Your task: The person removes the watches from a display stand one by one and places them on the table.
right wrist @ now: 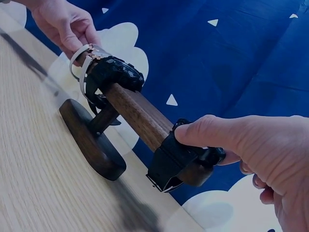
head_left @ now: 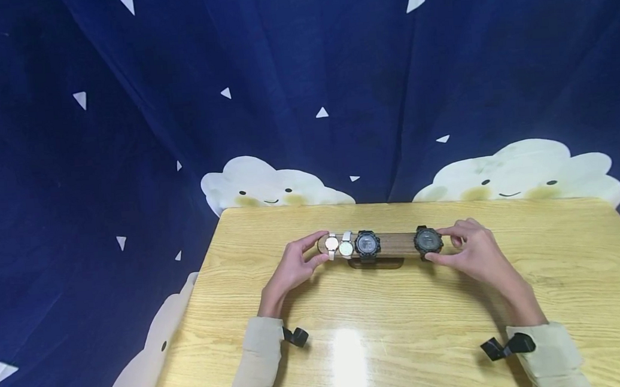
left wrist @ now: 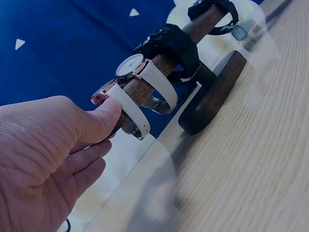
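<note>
right hand (head_left: 478, 252) pinches the outer black watch (head_left: 428, 241), left hand (head_left: 295, 266) the end white-strapped watch (head_left: 332, 243), wooden stand (head_left: 398, 245) between them; uneven pull by either hand could tip it or slide a watch off.

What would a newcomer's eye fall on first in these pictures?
Probably the wooden stand on the table: white-strapped watches at its left end, black watches at its middle and right. The left hand and right hand hold its outermost watches. Behind, white clouds smile on a blue curtain.
</note>
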Tool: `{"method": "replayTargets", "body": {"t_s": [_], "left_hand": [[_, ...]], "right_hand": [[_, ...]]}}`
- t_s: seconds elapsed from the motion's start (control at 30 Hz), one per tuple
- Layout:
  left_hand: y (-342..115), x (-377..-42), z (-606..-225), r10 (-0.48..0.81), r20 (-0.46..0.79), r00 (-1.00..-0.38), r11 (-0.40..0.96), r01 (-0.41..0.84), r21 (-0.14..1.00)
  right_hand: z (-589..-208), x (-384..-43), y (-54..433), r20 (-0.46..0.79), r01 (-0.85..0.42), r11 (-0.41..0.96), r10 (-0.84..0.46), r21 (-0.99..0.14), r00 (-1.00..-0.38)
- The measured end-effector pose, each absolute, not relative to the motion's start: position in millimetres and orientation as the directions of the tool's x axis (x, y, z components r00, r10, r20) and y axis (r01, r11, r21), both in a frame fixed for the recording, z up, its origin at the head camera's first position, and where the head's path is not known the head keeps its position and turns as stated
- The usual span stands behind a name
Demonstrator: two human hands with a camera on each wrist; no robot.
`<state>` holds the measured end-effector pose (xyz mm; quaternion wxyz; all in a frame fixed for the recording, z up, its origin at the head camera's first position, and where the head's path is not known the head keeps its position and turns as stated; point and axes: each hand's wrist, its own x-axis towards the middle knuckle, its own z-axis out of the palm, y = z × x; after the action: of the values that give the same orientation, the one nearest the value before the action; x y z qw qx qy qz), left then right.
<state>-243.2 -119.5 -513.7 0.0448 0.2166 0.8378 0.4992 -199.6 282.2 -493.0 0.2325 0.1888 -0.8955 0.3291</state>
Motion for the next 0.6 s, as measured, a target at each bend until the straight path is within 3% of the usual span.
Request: {"method": "replayTargets", "body": {"t_s": [0.6], "left_hand": [[-119.3,-242.3,-512.8,0.404,0.13,-0.906,0.407,0.305,0.861]], "right_hand": [[-489.4,-196.0,292.6,0.498,-0.461,0.71,-0.178,-0.532,-0.849]]}}
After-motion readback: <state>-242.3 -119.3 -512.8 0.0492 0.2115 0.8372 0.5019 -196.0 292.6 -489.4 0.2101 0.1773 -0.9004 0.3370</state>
